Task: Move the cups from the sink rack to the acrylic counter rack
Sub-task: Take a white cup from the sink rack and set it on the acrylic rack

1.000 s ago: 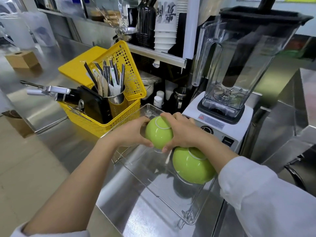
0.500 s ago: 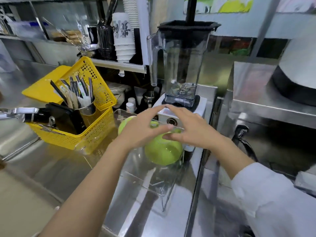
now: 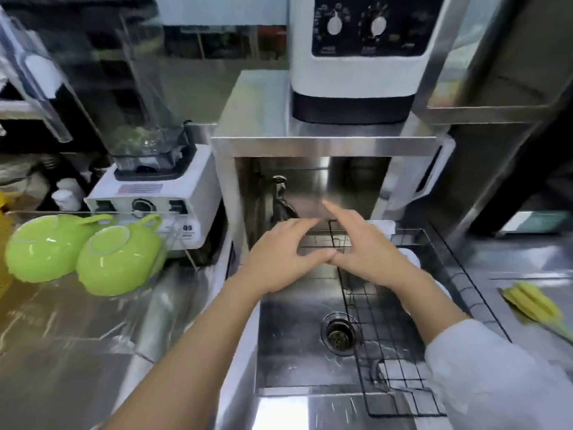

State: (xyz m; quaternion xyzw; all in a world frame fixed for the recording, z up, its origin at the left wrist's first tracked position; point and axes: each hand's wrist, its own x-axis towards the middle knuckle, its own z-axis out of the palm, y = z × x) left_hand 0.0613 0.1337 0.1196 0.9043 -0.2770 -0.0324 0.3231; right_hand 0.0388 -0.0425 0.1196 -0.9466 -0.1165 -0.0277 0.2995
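Note:
Two lime-green cups lie upside down side by side in the clear acrylic rack (image 3: 183, 243) on the counter at the left: one cup (image 3: 43, 248) further left, the other cup (image 3: 119, 259) beside it. My left hand (image 3: 280, 257) and my right hand (image 3: 361, 248) hover over the sink (image 3: 291, 346), fingers spread, thumbs touching, holding nothing. The black wire sink rack (image 3: 400, 346) sits along the sink's right side. Something white shows under my right forearm at the rack's far end; I cannot tell what it is.
A blender (image 3: 148, 187) stands behind the cups. A tap (image 3: 280, 197) sits at the sink's back under a steel shelf holding a white appliance (image 3: 356, 57). A yellow cloth (image 3: 533, 305) lies on the right counter. The drain (image 3: 339, 333) is mid-sink.
Both hands let go of the green cup in the acrylic rack and moved right, over the sink. My view swung right from the counter to the sink.

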